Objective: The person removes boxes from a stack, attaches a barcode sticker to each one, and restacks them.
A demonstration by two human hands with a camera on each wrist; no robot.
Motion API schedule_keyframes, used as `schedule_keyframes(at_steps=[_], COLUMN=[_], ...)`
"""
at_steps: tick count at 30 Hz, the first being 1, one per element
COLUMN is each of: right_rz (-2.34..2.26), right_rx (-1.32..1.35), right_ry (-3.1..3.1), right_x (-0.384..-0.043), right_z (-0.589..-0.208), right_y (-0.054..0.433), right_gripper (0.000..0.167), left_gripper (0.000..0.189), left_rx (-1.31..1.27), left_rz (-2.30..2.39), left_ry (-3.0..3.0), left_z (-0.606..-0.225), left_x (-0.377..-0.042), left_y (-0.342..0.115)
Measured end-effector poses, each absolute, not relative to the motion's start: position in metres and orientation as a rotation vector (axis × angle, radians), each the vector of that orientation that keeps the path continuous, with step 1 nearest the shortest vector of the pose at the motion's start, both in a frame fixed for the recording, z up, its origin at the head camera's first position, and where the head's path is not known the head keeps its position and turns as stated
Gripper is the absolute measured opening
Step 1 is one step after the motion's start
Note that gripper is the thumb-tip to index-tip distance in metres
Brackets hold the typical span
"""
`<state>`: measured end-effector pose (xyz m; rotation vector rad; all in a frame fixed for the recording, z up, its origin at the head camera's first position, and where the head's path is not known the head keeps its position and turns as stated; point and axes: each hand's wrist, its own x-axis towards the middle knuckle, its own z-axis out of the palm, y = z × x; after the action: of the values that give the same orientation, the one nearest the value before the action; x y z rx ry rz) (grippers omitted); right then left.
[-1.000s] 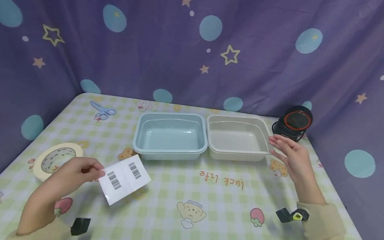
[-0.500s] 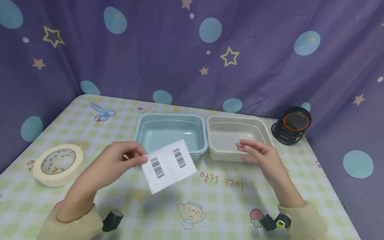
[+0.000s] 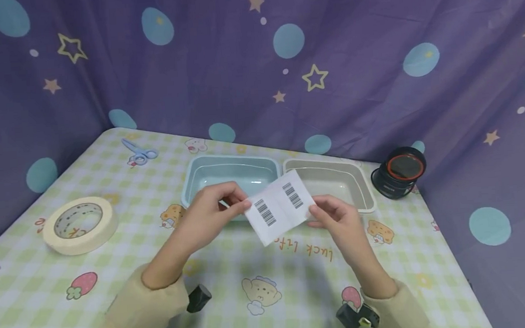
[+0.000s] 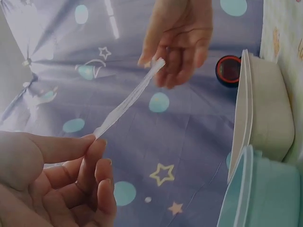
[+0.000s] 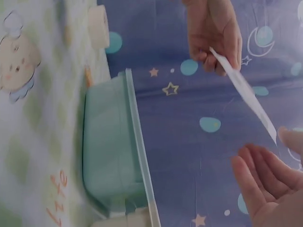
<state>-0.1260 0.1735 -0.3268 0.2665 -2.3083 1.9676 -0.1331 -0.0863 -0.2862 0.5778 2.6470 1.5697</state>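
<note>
My left hand (image 3: 214, 209) pinches the left corner of a thin white paper (image 3: 280, 209) with two barcodes printed on it, between thumb and fingers. The paper is held up over the table, seen nearly edge-on in both wrist views. My right hand (image 3: 340, 224) is at its right edge, thumb tip at the edge. In the right wrist view, the fingers of that hand (image 5: 272, 182) are spread away from the thumb, with the paper's end between them. Behind the paper stand a light blue plastic bin (image 3: 199, 170) and a beige one (image 3: 368, 197), side by side.
A roll of masking tape (image 3: 106, 228) lies on the left of the checked tablecloth (image 3: 137, 262). Light blue scissors (image 3: 140, 154) are at the back left. Right of the bins stands a black round object with an orange ring (image 3: 396, 176). A purple curtain (image 3: 233, 60) hangs behind the table.
My left hand has carried the paper to the right, from beside the tape to in front of the bins. My right hand has moved left from near the black object to the paper's edge.
</note>
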Motion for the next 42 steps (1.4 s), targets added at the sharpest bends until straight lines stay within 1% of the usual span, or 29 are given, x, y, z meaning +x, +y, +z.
schedule_keyframes(at_steps=[5,18,22,26,29,34,42], right_rz=[1.971,1.847,1.614,1.125,0.892,0.906,1.048], right_rx=[0.227,0.206,0.254,0.422,0.548,0.678,0.662], right_ry=[-2.195,-2.314,-2.305,-2.184,-2.053,-1.975,-2.032], right_x=[-0.127,-0.127,-0.125,-0.123,-0.120,-0.116,-0.112], right_z=[-0.326,-0.323,-0.323,-0.326,-0.326,-0.326,-0.330], right_y=[0.171,0.174,0.171,0.162,0.153,0.142,0.137], right_gripper=[0.021,0.019,0.020,0.031,0.031,0.023,0.018], left_gripper=[0.009,0.008,0.008,0.007,0.007,0.008,0.009], left_rx=[0.620,0.691,0.663,0.665,0.721,0.798,0.860], left_rz=[1.588,1.580,1.598,1.631,1.636,1.637,1.680], left_ry=[2.606,2.585,2.579,2.572,2.600,2.615,2.589], left_z=[-0.290,-0.299,-0.302,-0.305,-0.307,-0.308,-0.307], left_x=[-0.135,-0.140,-0.139,-0.136,-0.133,-0.127,-0.122], left_y=[-0.078,-0.064,-0.059,-0.052,-0.047,-0.040,-0.033])
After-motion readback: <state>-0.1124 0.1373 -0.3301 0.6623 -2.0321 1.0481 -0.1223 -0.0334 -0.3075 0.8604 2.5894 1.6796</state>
